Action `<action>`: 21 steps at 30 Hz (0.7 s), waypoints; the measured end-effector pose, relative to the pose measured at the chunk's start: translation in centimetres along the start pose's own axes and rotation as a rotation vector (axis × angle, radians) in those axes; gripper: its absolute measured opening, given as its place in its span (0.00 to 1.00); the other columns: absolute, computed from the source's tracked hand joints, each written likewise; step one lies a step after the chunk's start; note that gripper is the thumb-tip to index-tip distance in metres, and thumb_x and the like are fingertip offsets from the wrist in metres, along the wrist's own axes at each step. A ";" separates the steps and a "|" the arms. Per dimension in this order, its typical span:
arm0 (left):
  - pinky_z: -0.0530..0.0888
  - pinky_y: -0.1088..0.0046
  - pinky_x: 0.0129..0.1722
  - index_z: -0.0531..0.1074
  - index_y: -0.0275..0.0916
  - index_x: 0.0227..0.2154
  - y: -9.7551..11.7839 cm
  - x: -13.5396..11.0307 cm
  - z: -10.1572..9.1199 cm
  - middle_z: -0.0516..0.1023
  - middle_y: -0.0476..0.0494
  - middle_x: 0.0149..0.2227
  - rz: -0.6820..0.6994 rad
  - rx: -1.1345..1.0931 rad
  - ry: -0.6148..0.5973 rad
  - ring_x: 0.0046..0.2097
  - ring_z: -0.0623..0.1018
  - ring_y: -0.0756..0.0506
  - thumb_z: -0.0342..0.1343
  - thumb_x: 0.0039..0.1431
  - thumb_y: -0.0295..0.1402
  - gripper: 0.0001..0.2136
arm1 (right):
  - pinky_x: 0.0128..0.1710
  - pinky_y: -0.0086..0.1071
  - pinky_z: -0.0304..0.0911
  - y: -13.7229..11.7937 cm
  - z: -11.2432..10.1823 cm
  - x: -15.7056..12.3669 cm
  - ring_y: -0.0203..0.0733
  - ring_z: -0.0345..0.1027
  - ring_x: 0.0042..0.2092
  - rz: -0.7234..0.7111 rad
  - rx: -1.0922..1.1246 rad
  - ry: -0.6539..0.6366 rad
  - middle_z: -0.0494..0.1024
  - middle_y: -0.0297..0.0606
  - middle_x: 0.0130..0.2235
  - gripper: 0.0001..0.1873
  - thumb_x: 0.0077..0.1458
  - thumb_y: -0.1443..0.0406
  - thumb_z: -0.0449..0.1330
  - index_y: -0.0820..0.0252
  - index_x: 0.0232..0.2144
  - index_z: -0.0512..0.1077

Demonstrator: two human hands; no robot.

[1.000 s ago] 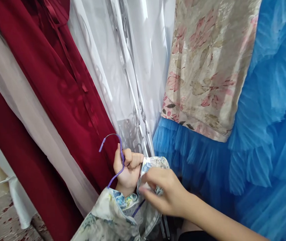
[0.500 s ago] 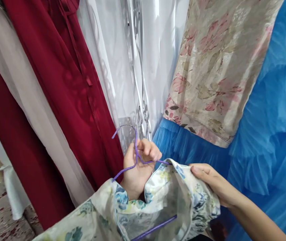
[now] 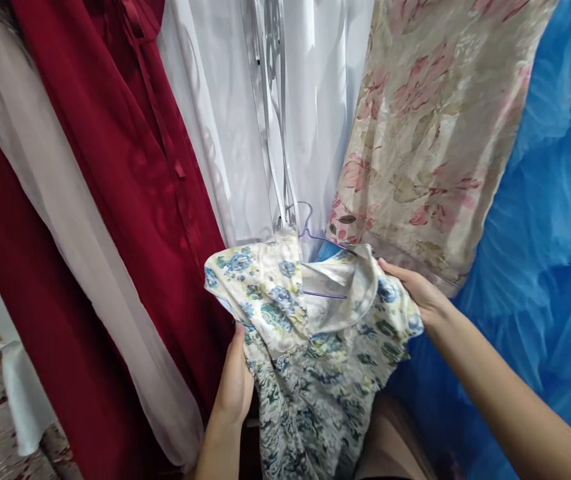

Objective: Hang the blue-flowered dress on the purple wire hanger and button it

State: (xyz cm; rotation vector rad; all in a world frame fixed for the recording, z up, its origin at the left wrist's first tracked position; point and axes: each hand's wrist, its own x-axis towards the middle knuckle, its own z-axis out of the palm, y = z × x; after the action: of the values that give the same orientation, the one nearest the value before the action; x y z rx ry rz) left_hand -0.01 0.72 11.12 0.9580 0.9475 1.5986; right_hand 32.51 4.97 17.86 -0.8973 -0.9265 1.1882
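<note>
My left hand (image 3: 237,380) grasps the side of a flowered garment (image 3: 315,373) just below its sleeve, thumb on the front. My right hand (image 3: 423,297) pinches the other shoulder, near that end of the purple hanger (image 3: 325,295) that carries it. The hanger's bottom edge shows through the neckline; its hook stands above, in front of white cloth (image 3: 230,133). A red dress (image 3: 130,167) hangs left, a blue ruffled dress (image 3: 550,267) right.

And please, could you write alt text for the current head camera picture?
The left hand and right hand hold a blue-flowered garment on a purple hanger, one at each side. Behind hang red fabric, white fabric, pink-flowered fabric and blue ruffles.
</note>
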 end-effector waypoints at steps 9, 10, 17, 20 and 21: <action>0.66 0.58 0.64 0.77 0.44 0.47 -2.0 -2.8 -3.3 0.80 0.43 0.53 -0.043 -0.058 0.213 0.64 0.69 0.35 0.71 0.48 0.43 0.23 | 0.36 0.46 0.73 1.0 0.7 -1.4 0.55 0.79 0.35 0.276 -0.029 -0.140 0.83 0.49 0.30 0.18 0.57 0.53 0.60 0.64 0.35 0.78; 0.66 0.58 0.64 0.77 0.45 0.47 -2.4 -3.1 -3.7 0.80 0.43 0.53 -0.051 -0.035 0.222 0.64 0.69 0.36 0.70 0.49 0.43 0.22 | 0.37 0.45 0.72 1.2 0.6 -1.8 0.55 0.79 0.37 0.209 -0.069 -0.089 0.83 0.49 0.32 0.18 0.55 0.53 0.63 0.64 0.36 0.79; 0.72 0.61 0.57 0.77 0.35 0.48 -2.9 -4.4 -3.9 0.81 0.35 0.50 -0.131 0.028 0.050 0.56 0.77 0.34 0.71 0.48 0.43 0.26 | 0.49 0.37 0.64 12.5 -0.2 -8.2 0.44 0.70 0.45 -0.637 -0.174 0.749 0.76 0.38 0.42 0.12 0.56 0.57 0.64 0.55 0.41 0.75; 0.73 0.62 0.55 0.77 0.34 0.49 -3.6 -4.7 -3.7 0.82 0.34 0.49 -0.181 0.053 -0.012 0.54 0.78 0.34 0.70 0.49 0.43 0.26 | 0.31 0.36 0.63 18.2 0.7 -11.1 0.43 0.66 0.29 -0.216 -0.023 0.328 0.72 0.36 0.27 0.18 0.60 0.49 0.57 0.57 0.31 0.73; 0.73 0.62 0.55 0.76 0.34 0.49 -4.0 -4.9 -3.6 0.82 0.35 0.49 -0.210 0.057 -0.020 0.54 0.79 0.34 0.70 0.49 0.44 0.27 | 0.29 0.37 0.61 19.3 1.3 -11.6 0.43 0.65 0.27 -0.083 -0.023 0.141 0.71 0.37 0.25 0.23 0.61 0.47 0.54 0.58 0.29 0.72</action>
State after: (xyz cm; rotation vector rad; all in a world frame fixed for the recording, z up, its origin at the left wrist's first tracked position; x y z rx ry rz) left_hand -1.02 -3.74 5.48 0.8805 1.0492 1.3899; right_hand 23.11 -3.47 -0.78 -0.9400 -0.8567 1.0315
